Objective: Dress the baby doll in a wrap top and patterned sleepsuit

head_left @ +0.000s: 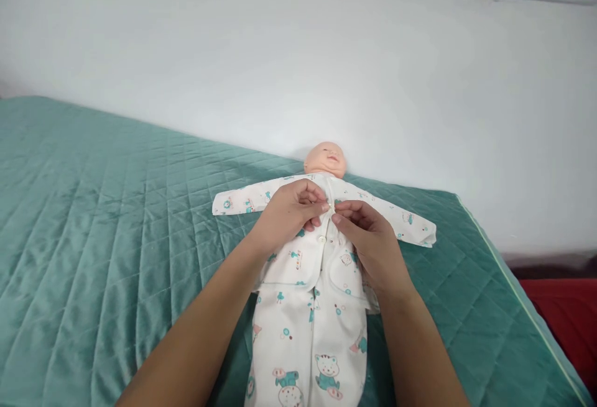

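A baby doll (325,159) lies face up, dressed in a white printed jacket (293,264) and matching trousers (289,345). Both sleeves stretch out to the sides. At the chest, my left hand (298,208) pinches one front edge of the jacket between thumb and forefinger. Facing it, my right hand (366,227) pinches the other front edge, fingertips almost touching the left ones. A small button (322,239) shows just below my fingers. Toward the hem the two front edges spread apart. Whatever fastening sits between my fingertips is mostly hidden.
Under the doll is a green quilted bedspread (116,239), with a pale piped edge at the right. A white wall (280,53) rises right behind the doll's head. Something red (564,314) lies beyond the bed's right edge.
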### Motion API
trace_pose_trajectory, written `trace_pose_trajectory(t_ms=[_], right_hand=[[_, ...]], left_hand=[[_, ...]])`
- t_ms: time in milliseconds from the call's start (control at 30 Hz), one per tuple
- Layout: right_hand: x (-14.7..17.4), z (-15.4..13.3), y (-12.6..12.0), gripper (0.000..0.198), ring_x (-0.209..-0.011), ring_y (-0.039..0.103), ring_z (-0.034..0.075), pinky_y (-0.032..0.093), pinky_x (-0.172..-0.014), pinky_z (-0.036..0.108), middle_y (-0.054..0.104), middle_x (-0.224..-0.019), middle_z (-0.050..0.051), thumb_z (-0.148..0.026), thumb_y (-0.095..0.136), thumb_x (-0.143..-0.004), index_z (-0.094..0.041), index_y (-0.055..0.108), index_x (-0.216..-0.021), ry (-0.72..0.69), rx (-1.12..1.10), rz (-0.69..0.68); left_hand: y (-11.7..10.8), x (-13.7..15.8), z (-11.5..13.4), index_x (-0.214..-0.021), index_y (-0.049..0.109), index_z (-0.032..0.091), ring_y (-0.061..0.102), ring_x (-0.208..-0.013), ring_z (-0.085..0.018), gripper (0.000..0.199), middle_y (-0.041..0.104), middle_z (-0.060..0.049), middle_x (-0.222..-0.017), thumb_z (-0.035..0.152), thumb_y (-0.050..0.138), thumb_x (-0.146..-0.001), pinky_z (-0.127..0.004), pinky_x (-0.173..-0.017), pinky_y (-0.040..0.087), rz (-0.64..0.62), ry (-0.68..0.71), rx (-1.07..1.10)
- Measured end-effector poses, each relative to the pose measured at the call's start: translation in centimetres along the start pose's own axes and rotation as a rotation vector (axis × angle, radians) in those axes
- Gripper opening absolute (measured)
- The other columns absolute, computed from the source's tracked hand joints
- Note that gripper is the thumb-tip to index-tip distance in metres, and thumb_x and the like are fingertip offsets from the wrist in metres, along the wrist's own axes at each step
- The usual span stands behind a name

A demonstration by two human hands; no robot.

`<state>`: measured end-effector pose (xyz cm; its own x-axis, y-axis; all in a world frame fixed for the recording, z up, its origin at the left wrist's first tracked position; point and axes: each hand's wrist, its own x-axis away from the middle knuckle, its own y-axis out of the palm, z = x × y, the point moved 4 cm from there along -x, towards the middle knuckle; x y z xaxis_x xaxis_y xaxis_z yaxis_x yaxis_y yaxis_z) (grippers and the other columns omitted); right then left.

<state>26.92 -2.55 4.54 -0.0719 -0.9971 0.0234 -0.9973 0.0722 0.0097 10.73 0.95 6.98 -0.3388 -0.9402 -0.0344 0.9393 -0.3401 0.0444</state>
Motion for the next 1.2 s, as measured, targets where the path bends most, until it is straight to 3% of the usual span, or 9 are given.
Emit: trace_pose_trajectory(t_ms=[167,433,700,933,1200], right_hand=[[0.2,-0.3,0.3,0.028,-0.080,0.057,0.016,0.043,-0.072,0.029,0.067,-0.089,0.001,-0.042,0.077,-0.079,-0.025,0.072,-0.100,-0.010,0.091,0.027],[0.3,-0.8,0.9,0.027,-0.070,0.052,0.012,0.040,-0.066,0.028,0.063,-0.081,-0.002,-0.035,0.077,-0.079,-0.024,0.067,-0.102,-0.027,0.140,-0.038],[0.7,-1.1,1.2,0.031,-0.067,0.052,0.014,0.041,-0.063,0.030,0.065,-0.080,-0.002,-0.036,0.073,-0.080,-0.026,0.059,-0.105,-0.023,0.328,-0.008],[0.9,-1.4,1.4,0.029,-0.068,0.055,0.015,0.043,-0.064,0.030,0.065,-0.082,-0.002,-0.037,0.071,-0.080,-0.026,0.057,-0.103,-0.027,0.384,0.007],[1.2,-1.6,1.9,0.024,-0.067,0.055,0.015,0.042,-0.062,0.030,0.064,-0.081,-0.003,-0.032,0.068,-0.079,-0.026,0.056,-0.100,-0.077,0.443,0.037]], left_hand=[[-0.1,0.0,0.1,-0.087,0.059,0.018,0.057,-0.055,-0.008,0.009,0.061,0.003,-0.064,0.023,0.066,-0.084,-0.020,-0.052,0.045,-0.036,-0.005,-0.031],[0.0,0.0,0.2,-0.082,0.059,0.017,0.056,-0.052,-0.008,0.013,0.061,0.003,-0.062,0.024,0.069,-0.081,-0.020,-0.050,0.044,-0.021,-0.012,-0.033],[-0.1,0.0,-0.3,-0.075,0.056,0.018,0.047,-0.045,-0.006,0.024,0.051,0.007,-0.051,0.028,0.078,-0.073,-0.018,-0.042,0.030,0.014,-0.048,-0.003],[-0.1,0.5,0.2,-0.104,0.058,0.020,0.052,-0.048,-0.008,0.035,0.060,0.005,-0.063,0.031,0.075,-0.076,-0.020,-0.045,0.038,0.042,-0.111,-0.021],[0.7,0.7,0.7,-0.101,0.058,0.020,0.048,-0.047,-0.006,0.033,0.065,0.004,-0.075,0.030,0.075,-0.074,-0.021,-0.046,0.038,0.074,-0.091,-0.081]])
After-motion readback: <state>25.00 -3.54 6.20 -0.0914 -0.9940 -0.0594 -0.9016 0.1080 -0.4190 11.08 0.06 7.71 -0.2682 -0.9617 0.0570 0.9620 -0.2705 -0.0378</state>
